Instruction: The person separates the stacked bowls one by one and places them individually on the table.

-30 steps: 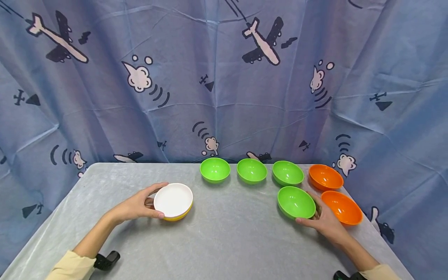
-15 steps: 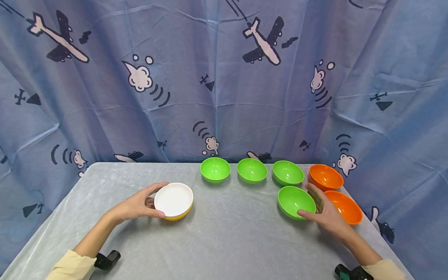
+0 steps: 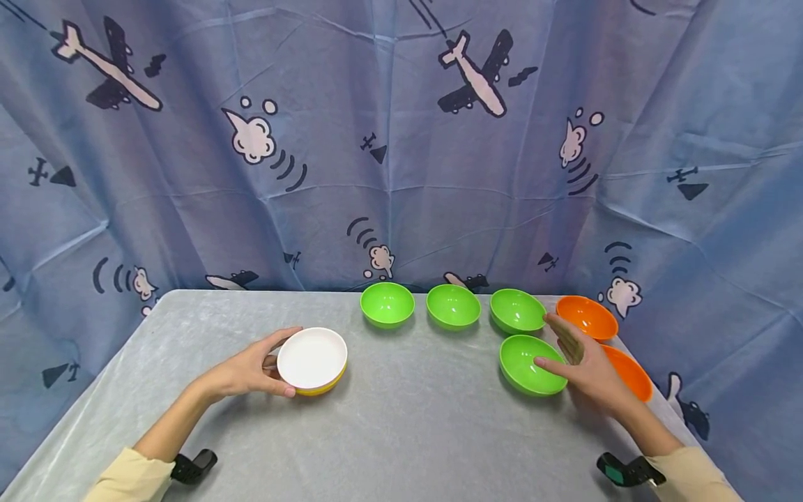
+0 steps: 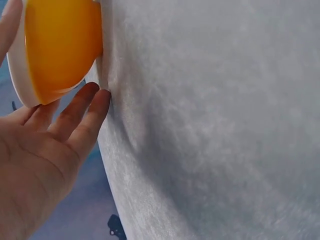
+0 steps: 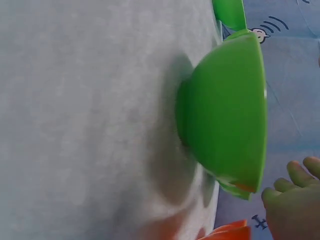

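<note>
My left hand (image 3: 247,368) holds a yellow bowl (image 4: 60,50) with a white inside (image 3: 311,357) by its left side. Thumb and forefinger span its rim, and the other fingers (image 4: 85,122) reach down beside its wall. The bowl sits upright on the table. On the right, my right hand (image 3: 592,369) hovers beside the nearest green bowl (image 3: 523,369), fingers extended and holding nothing. In the head view its thumb overlaps that bowl's right rim. The right wrist view shows this green bowl (image 5: 227,110) standing on its foot, apart from the fingertips (image 5: 297,172).
Along the back edge stand several green bowls, one left (image 3: 387,305), one middle (image 3: 453,307) and one right (image 3: 517,311). An orange bowl (image 3: 586,317) is at the back right corner; another orange bowl (image 3: 630,373) is partly behind my right hand. A blue curtain (image 3: 401,139) hangs behind the table (image 3: 401,432).
My right hand has let go of the near green bowl and lifted up and slightly away, now covering more of the near orange bowl. The left hand has stayed on the yellow bowl.
</note>
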A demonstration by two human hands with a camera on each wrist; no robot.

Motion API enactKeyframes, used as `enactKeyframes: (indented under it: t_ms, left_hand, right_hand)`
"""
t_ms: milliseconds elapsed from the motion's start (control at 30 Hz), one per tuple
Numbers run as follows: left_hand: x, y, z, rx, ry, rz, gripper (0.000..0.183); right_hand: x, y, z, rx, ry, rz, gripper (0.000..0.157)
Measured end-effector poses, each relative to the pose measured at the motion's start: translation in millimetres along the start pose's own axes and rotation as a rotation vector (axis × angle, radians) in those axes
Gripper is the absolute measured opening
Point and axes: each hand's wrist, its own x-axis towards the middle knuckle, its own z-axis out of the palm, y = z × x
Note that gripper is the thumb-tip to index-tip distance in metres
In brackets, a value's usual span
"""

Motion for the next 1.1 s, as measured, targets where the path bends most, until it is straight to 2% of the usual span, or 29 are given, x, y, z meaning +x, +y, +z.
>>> enactKeyframes:
  t_ms: [133,300,567,767,967,1100]
  left_hand:
    - [0.2,-1.4,0.4,0.003,-0.002,0.007,0.106]
    - [0.8,-2.8,1.0,0.01,0.001,0.018,0.101]
    - [0.3,-2.6,1.9,0.037,0.016,-0.005,0.098]
    - [0.0,-1.4,2.5,0.053,0.018,0.009,0.098]
    - [-0.4,-0.8,2.7,0.043,0.036,-0.023,0.099]
    - [-1.1,-0.2,2.3,0.043,0.029,-0.012,0.098]
  right_hand:
    - [12,-5,1.2,-0.018,0.009,-0.023,0.079]
    - [29,-16,12.8,0.032,0.002,-0.015,0.073]
    - [55,-26,47.6,0.127,-0.072,-0.13,0.063]
    - [71,-29,73.3,0.221,-0.121,-0.198,0.06]
    - [84,-36,99.6,0.293,-0.157,-0.217,0.06]
    - [91,-40,117.6,0.34,-0.194,-0.219,0.06]
